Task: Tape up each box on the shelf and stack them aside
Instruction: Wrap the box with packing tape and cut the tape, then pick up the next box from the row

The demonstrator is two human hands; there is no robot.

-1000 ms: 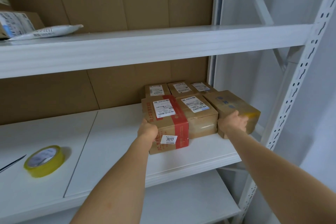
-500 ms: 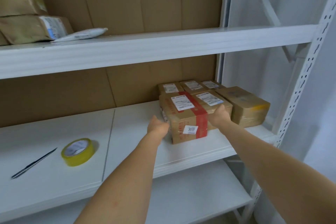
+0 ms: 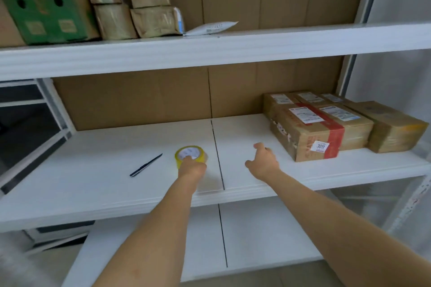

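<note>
A white metal rack [image 3: 233, 184] backed with brown cardboard fills the view. On its middle shelf, the boxes [image 3: 326, 128] sit packed together at the right end: six can be counted, three in front and three label tops behind, though more may be hidden. One yellow tape roll [image 3: 190, 155] lies near the shelf's middle, with one dark pen [image 3: 145, 165] just left of it.

The left hand [image 3: 192, 166] is on the roll's near edge; its fingers are hidden behind its back, so whether it grips the roll cannot be told. The right hand [image 3: 263, 162] hovers loosely open over bare shelf, holding nothing, between the roll and the red-banded box [image 3: 310, 134].

The step looks like fetching the tape, before sealing the next box. Next, the roll must be lifted and its free end found, while the right hand pulls a box out.

The upper shelf holds one green carton [image 3: 46, 2], about four wrapped parcels [image 3: 133, 7] and one white mailer [image 3: 210, 28].
</note>
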